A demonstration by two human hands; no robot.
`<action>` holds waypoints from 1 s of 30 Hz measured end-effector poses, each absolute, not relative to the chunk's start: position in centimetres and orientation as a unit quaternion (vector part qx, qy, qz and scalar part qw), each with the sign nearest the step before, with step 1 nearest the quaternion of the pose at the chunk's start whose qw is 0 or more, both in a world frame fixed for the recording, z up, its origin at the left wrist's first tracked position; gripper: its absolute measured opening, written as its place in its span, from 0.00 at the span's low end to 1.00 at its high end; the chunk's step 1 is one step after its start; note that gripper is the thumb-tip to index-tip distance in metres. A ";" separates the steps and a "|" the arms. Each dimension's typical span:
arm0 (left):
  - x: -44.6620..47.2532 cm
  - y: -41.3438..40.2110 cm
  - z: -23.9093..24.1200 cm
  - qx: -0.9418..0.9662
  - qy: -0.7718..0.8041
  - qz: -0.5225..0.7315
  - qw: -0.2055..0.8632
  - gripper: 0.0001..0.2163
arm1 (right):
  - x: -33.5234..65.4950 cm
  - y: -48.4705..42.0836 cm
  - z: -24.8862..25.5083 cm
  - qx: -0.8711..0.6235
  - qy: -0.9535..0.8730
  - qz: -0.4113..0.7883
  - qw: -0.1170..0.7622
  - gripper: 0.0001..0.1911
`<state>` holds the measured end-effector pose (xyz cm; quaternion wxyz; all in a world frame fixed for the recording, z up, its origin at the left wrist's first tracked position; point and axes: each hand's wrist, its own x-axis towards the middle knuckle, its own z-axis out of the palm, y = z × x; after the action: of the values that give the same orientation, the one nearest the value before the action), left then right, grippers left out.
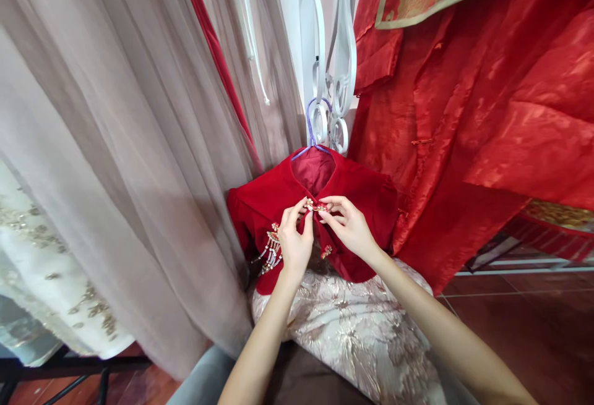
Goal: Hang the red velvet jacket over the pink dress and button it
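A red velvet jacket (371, 198) hangs on a purple hanger (310, 122), its collar opening facing up. At the front of the neck is a beaded frog fastener (317, 208). My left hand (296, 238) pinches its left part between thumb and fingers. On the other side, my right hand (351, 224) pinches the right part. Both sets of fingertips nearly meet, and I cannot tell whether the fastener is joined. A brooch with dangling beads (272, 247) is on the jacket's left front, and a smaller beaded ornament (327, 251) sits lower near the front opening.
Shiny patterned cream fabric (357, 324) lies under the jacket, over the lap. Greyish sheer drapes (153, 145) hang at the left, beside a white embellished gown (55, 269). Red satin garments (464, 114) hang at the right. A white scrolled metal stand (343, 77) rises behind the hanger.
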<state>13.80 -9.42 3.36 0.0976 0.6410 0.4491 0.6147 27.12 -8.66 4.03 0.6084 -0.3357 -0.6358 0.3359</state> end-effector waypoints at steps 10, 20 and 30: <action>13.3 -9.1 3.8 0.592 0.453 0.653 0.133 0.06 | 27.2 -9.4 5.1 -0.334 -0.691 0.277 0.578 0.09; 12.6 -9.2 4.0 0.659 0.434 0.597 0.147 0.03 | 27.1 -9.1 5.2 -0.335 -0.711 0.218 0.579 0.09; 10.6 -9.0 6.1 0.774 0.409 0.469 0.118 0.10 | 27.4 -9.2 5.7 -0.341 -0.721 0.179 0.576 0.10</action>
<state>10.63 -9.03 6.09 0.1182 0.7736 0.4091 0.4692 27.37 -9.19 5.74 0.5758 -0.3414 -0.7211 0.1785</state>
